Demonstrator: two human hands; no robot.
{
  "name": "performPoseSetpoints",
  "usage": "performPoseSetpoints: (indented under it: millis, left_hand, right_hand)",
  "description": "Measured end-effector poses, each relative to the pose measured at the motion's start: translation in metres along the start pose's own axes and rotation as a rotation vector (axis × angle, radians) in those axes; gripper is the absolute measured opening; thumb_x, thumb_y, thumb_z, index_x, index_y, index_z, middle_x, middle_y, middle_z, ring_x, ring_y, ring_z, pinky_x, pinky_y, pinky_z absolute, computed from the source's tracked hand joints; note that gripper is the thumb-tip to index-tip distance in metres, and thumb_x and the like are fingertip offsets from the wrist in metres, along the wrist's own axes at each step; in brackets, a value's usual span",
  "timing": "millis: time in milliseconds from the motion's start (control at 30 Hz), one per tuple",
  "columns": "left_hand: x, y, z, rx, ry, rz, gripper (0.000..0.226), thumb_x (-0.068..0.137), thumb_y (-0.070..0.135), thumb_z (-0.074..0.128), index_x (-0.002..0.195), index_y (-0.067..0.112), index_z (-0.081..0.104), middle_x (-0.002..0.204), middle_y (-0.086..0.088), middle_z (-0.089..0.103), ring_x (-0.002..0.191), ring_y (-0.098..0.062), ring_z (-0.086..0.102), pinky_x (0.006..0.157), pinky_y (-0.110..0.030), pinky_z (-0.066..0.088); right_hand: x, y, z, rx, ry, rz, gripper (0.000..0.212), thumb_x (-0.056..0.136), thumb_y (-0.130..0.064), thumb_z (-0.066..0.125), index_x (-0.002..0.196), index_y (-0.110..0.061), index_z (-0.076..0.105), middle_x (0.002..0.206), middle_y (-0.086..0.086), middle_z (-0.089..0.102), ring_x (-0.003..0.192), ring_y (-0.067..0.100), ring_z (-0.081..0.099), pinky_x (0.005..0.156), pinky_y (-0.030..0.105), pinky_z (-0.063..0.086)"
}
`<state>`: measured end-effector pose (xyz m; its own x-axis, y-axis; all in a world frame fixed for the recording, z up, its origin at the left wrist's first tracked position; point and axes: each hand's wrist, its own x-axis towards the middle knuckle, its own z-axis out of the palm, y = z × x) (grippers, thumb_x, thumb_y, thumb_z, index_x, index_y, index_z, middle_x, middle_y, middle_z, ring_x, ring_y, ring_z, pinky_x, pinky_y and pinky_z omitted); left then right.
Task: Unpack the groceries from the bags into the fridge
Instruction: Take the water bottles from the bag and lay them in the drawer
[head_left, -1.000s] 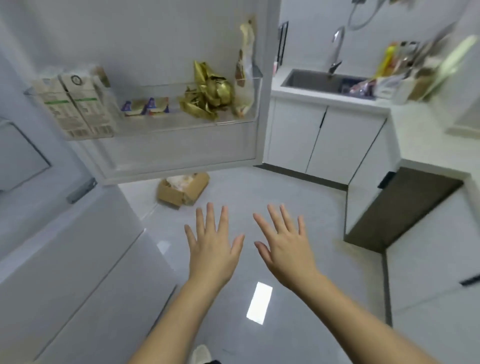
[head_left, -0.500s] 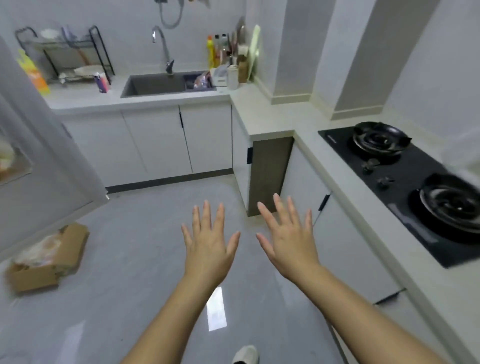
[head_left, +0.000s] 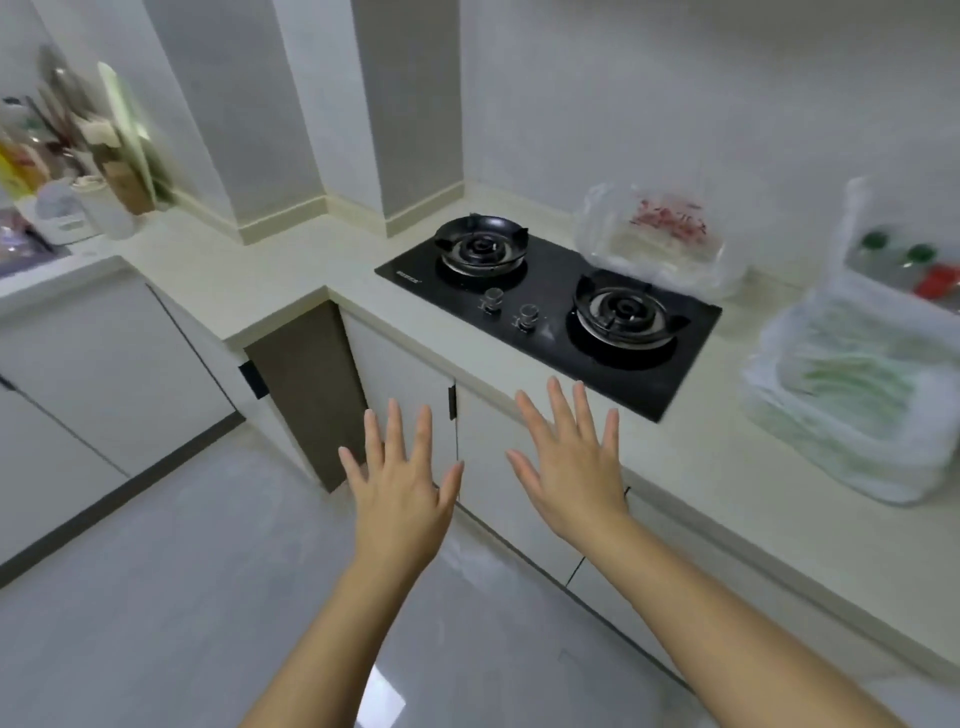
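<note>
Three clear plastic grocery bags stand on the pale counter (head_left: 701, 467) at the right. One bag with red print (head_left: 660, 239) sits behind the stove. A second bag (head_left: 852, 395) holds green vegetables near the counter's front. A third bag (head_left: 904, 254) at the far right shows green-capped bottles and something red. My left hand (head_left: 400, 483) and my right hand (head_left: 571, 457) are stretched out in front of the cabinet doors, palms down, fingers spread, both holding nothing. The fridge is out of view.
A black two-burner gas stove (head_left: 550, 296) is set into the counter between my hands and the bags. Utensils, bottles and a cutting board (head_left: 83, 156) crowd the far left corner. White cabinets (head_left: 104, 364) run under the counter, above a grey tiled floor (head_left: 156, 597).
The view has swung right, from the open fridge door past the sink to the stove and the bags. Both hands stay open and spread in front of me.
</note>
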<state>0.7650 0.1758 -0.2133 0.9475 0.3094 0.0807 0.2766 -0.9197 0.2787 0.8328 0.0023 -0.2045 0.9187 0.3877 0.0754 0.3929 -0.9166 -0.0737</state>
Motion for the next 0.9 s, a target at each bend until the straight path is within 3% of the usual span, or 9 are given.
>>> performPoseSetpoints:
  millis: [267, 400, 600, 900]
  left_hand:
    - [0.030, 0.062, 0.022, -0.010, -0.046, 0.134, 0.075, 0.091, 0.066, 0.006, 0.154, 0.029, -0.008, 0.161, -0.004, -0.018, 0.146, -0.025, -0.024, 0.116, -0.055, -0.008]
    - [0.044, 0.103, 0.031, -0.033, -0.061, 0.144, 0.072, 0.094, 0.061, 0.015, 0.154, 0.029, -0.010, 0.161, -0.005, -0.018, 0.146, -0.027, -0.023, 0.117, -0.054, -0.008]
    - [0.064, 0.180, 0.053, -0.063, -0.052, 0.178, 0.072, 0.094, 0.062, 0.014, 0.154, 0.030, -0.009, 0.161, -0.004, -0.019, 0.146, -0.026, -0.025, 0.119, -0.054, -0.006]
    - [0.099, 0.287, 0.088, -0.086, -0.024, 0.313, 0.076, 0.090, 0.065, 0.009, 0.155, 0.026, 0.007, 0.163, -0.007, -0.004, 0.149, -0.029, -0.013, 0.116, -0.059, 0.002]
  right_hand:
    - [-0.002, 0.067, 0.001, 0.022, 0.044, 0.204, 0.067, 0.098, -0.057, 0.023, 0.155, -0.033, -0.003, 0.164, 0.004, -0.010, 0.149, 0.031, -0.014, 0.117, 0.061, -0.001]
    - [0.004, 0.113, -0.002, 0.062, 0.080, 0.286, 0.066, 0.100, -0.056, 0.028, 0.155, -0.033, 0.000, 0.164, 0.005, -0.008, 0.150, 0.031, -0.013, 0.117, 0.061, -0.001]
    - [0.015, 0.194, -0.017, 0.059, 0.064, 0.330, 0.066, 0.100, -0.057, 0.023, 0.154, -0.035, -0.008, 0.163, 0.003, -0.016, 0.148, 0.028, -0.019, 0.118, 0.058, -0.005]
    - [0.028, 0.288, -0.023, 0.045, 0.024, 0.368, 0.065, 0.101, -0.056, 0.022, 0.154, -0.034, -0.008, 0.163, 0.002, -0.016, 0.148, 0.028, -0.022, 0.118, 0.058, -0.007]
